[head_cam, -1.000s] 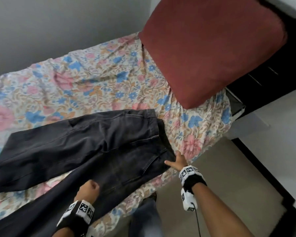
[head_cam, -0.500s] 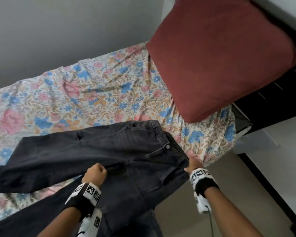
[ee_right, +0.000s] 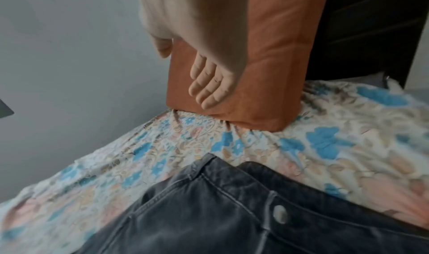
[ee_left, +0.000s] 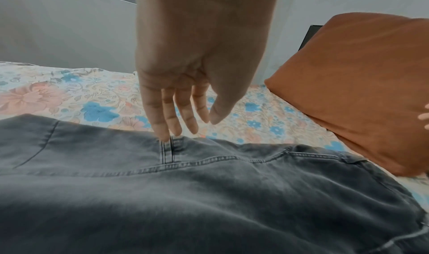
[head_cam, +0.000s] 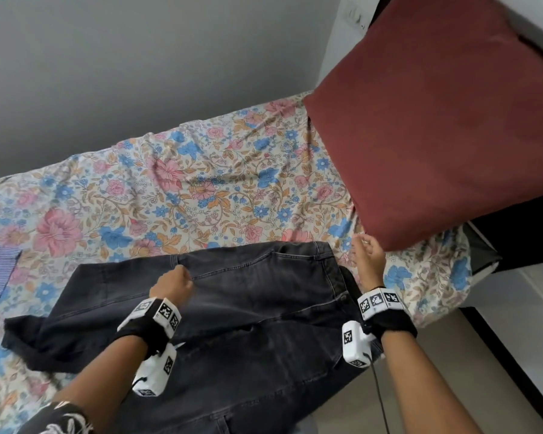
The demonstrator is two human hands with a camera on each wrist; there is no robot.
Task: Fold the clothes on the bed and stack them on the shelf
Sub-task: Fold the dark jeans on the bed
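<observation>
Home bedroom, bed (head_cam: 201, 189) with floral sheet against plain grey wall (head_cam: 138, 73), big maroon pillow (head_cam: 436, 120), jeans (head_cam: 248, 308) spread on it

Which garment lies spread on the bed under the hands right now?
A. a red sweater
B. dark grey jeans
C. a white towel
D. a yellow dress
B: the dark grey jeans lie spread on the floral bedsheet, waistband toward the red pillow.

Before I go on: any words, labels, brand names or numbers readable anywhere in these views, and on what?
None can be read.
Wristbands: black-and-white square code patterns only, no letters.
Jeans button: too blurred to read any stamp.
Sleeve: white marks, unreadable.
Pillow and bedsheet: no text.
</observation>
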